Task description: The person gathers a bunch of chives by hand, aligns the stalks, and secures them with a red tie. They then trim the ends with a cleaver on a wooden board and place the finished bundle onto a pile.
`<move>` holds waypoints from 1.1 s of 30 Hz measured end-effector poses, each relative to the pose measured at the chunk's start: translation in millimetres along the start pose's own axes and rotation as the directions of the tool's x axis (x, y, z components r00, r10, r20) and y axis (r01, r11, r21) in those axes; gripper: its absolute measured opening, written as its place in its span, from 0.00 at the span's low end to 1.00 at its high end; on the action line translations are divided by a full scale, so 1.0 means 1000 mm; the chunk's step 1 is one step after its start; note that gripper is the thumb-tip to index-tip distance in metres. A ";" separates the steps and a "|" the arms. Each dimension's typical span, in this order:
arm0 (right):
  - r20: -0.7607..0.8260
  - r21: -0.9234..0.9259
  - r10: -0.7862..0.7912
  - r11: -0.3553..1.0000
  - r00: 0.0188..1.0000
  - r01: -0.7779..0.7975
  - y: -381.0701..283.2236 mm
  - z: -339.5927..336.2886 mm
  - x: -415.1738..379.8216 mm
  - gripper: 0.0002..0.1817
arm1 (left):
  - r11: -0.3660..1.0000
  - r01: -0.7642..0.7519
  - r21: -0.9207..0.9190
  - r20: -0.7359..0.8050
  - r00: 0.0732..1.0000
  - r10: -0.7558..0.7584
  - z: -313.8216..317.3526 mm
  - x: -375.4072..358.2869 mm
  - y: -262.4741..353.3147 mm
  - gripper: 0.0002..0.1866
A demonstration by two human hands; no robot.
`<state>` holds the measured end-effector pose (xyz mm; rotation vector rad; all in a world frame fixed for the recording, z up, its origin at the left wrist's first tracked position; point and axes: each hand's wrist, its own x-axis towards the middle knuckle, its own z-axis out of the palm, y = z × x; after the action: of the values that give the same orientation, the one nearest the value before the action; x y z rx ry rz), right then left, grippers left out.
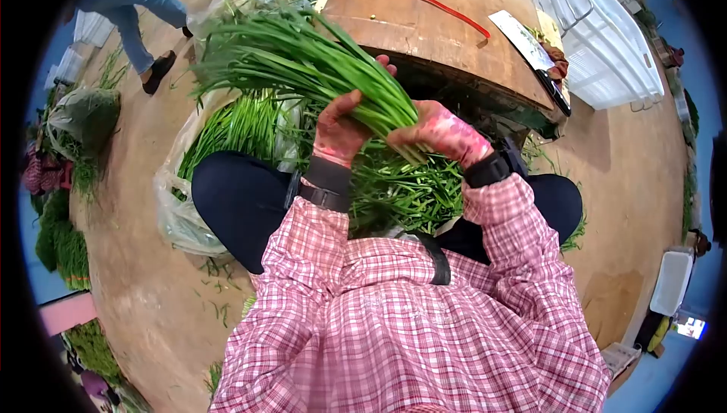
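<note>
A thick bunch of long green chives is held above my lap, its leaf tips spread to the left and its stem ends to the right. My left hand is wrapped around the bunch near its middle, thumb on the near side. Around the stem ends closes my right hand, in what looks like a pink patterned glove. Below them, loose cut chives lie between my knees. By my left knee, an open clear plastic bag holds more chives.
Ahead stands a wooden table with a red strip and a large knife on it. White plastic crates are at the right. A person in jeans walks at upper left, near a filled bag.
</note>
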<state>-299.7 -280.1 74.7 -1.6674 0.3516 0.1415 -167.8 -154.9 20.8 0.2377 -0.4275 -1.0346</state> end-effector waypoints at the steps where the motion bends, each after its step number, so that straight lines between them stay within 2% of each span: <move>1: 0.069 0.150 0.104 0.982 0.992 -0.114 -0.002 -0.006 -0.003 0.20 | 1.000 -0.005 -0.004 0.008 1.000 0.005 0.003 -0.001 0.002 0.42; 2: 0.054 0.107 0.126 0.986 0.991 -0.131 -0.006 -0.008 -0.006 0.20 | 1.000 -0.011 -0.008 0.017 1.000 0.012 0.006 -0.001 0.004 0.43; 4: 0.023 0.025 0.166 0.986 0.986 -0.167 -0.014 -0.006 -0.011 0.20 | 0.991 0.018 -0.136 0.020 1.000 -0.015 -0.003 0.005 0.014 0.39; 5: 0.076 -0.018 0.112 0.994 0.991 -0.111 0.005 -0.011 -0.005 0.20 | 0.983 0.024 -0.184 0.037 0.999 -0.017 -0.004 0.006 0.024 0.37; 6: 0.039 -0.108 0.133 0.986 0.990 -0.128 -0.003 -0.012 -0.007 0.21 | 0.972 0.029 -0.233 0.059 0.998 -0.016 -0.006 0.009 0.032 0.36; 7: 0.078 -0.040 0.112 0.993 0.991 -0.109 -0.004 -0.017 -0.008 0.22 | 0.992 -0.033 -0.121 -0.136 0.991 0.016 -0.006 0.011 0.037 0.31; 8: 0.117 0.030 0.089 0.995 0.989 -0.093 -0.005 -0.021 -0.010 0.24 | 0.978 -0.124 -0.166 -0.118 0.987 0.106 -0.006 0.011 0.038 0.22; 9: 0.094 0.094 -0.021 0.995 0.995 0.012 -0.009 -0.023 -0.015 0.24 | 0.970 -0.146 -0.193 -0.099 0.987 0.129 -0.006 0.012 0.040 0.20; 10: 0.058 0.023 -0.086 0.996 0.995 0.085 -0.005 -0.029 -0.017 0.25 | 0.961 -0.170 -0.219 -0.080 0.985 0.155 -0.006 0.014 0.043 0.18; 12: 0.046 0.097 0.085 0.991 0.995 -0.089 -0.013 -0.043 -0.032 0.26 | 0.943 -0.254 -0.217 -0.145 0.963 0.226 -0.004 0.012 0.049 0.16; 13: -0.076 0.167 0.140 0.978 0.987 -0.126 -0.011 -0.049 -0.042 0.27 | 0.948 -0.279 -0.156 -0.144 0.956 0.257 -0.003 0.010 0.054 0.15; 14: -0.204 0.132 0.144 0.984 0.968 -0.119 -0.002 -0.063 -0.043 0.30 | 0.947 -0.306 -0.098 -0.142 0.946 0.291 -0.003 0.009 0.058 0.15; 16: -0.511 -0.284 -0.119 0.958 0.851 -0.037 -0.009 -0.066 -0.058 0.32 | 0.942 -0.325 -0.087 -0.229 0.926 0.299 -0.002 0.009 0.061 0.12; 17: -0.596 -0.307 -0.222 0.951 0.772 0.037 -0.002 -0.068 -0.057 0.34 | 0.936 -0.340 -0.094 -0.238 0.920 0.311 -0.001 0.010 0.062 0.12; 18: -0.628 -0.290 -0.257 0.953 0.735 0.085 -0.019 -0.060 -0.067 0.35 | 0.930 -0.355 -0.101 -0.246 0.914 0.322 0.000 0.010 0.063 0.12; 20: -0.742 -0.198 -0.374 0.915 0.555 0.352 -0.017 -0.048 -0.070 0.37 | 0.919 -0.375 -0.123 -0.240 0.909 0.339 -0.003 0.013 0.064 0.11; 21: -0.768 -0.227 -0.419 0.885 0.484 0.406 -0.011 -0.046 -0.067 0.35 | 0.912 -0.388 -0.135 -0.238 0.906 0.350 -0.002 0.014 0.063 0.11; 23: -0.847 0.025 -0.291 0.814 0.444 0.580 0.014 -0.053 -0.043 0.36 | 0.903 -0.419 -0.090 -0.273 0.883 0.382 0.007 0.013 0.059 0.08; 24: -0.874 0.151 -0.206 0.746 0.440 0.648 0.024 -0.054 -0.024 0.37 | 0.896 -0.439 -0.064 -0.290 0.867 0.404 0.013 0.015 0.054 0.08; 25: -0.865 0.185 -0.204 0.720 0.459 0.669 0.036 -0.045 -0.003 0.38 | 0.899 -0.435 -0.059 -0.298 0.867 0.400 0.014 0.016 0.047 0.09; 26: -0.855 0.220 -0.202 0.693 0.477 0.687 0.040 -0.033 0.015 0.40 | 0.936 -0.349 -0.051 -0.243 0.913 0.328 0.016 0.016 0.042 0.10; 28: -0.690 0.353 -0.230 0.721 0.686 0.597 0.019 -0.010 0.020 0.42 | 0.936 -0.351 0.028 -0.274 0.898 0.345 0.020 0.021 0.028 0.11; 29: -0.706 0.420 -0.196 0.658 0.681 0.625 0.020 -0.013 0.028 0.41 | 0.940 -0.341 0.024 -0.302 0.893 0.332 0.020 0.020 0.031 0.11; 31: -0.707 0.367 -0.241 0.679 0.665 0.635 0.028 -0.042 0.014 0.39 | 0.945 -0.327 0.023 -0.363 0.878 0.312 0.024 0.017 0.041 0.12; 32: -0.703 0.332 -0.278 0.686 0.655 0.647 0.032 -0.058 0.007 0.39 | 0.947 -0.319 0.050 -0.345 0.884 0.316 0.020 0.017 0.043 0.13; 33: -0.607 0.159 -0.351 0.826 0.713 0.541 0.002 -0.053 -0.018 0.39 | 0.944 -0.320 0.083 -0.328 0.886 0.329 0.013 0.017 0.044 0.14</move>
<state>-322.9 -330.4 84.6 -1.3822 0.3596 -0.7647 -132.2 -147.9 53.1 0.3491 -0.1596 -0.6404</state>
